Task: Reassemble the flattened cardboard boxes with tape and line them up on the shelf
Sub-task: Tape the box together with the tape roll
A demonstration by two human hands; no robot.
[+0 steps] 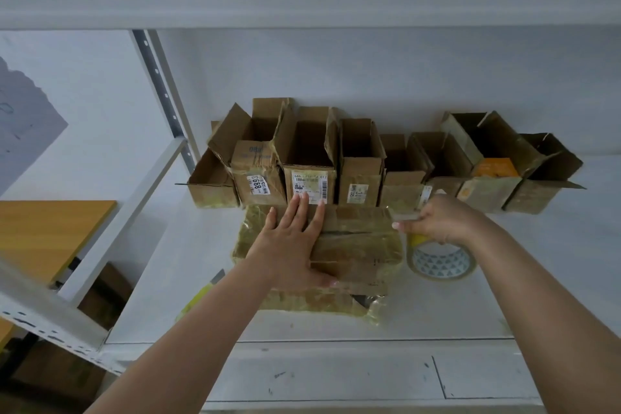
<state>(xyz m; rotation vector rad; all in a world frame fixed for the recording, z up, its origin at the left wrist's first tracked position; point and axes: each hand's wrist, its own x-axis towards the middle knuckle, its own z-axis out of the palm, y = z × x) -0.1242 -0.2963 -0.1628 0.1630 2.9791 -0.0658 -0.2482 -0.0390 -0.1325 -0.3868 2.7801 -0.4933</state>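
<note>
Box (356, 252) being taped lies at the front of the shelf (504, 296), just before the row of open boxes (361, 161) along the wall. Left hand (295, 239), fingers spread flat, presses its flaps down. Right hand (440, 218) pinches the tape strip (408, 218); the tape roll (440, 260) hangs beneath. Step in hand: sealing the seam. Next, probably: draw the strip across, smooth, cut.

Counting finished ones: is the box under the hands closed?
Closed: box flaps lie flat under left hand; right hand pulls tape.
</note>
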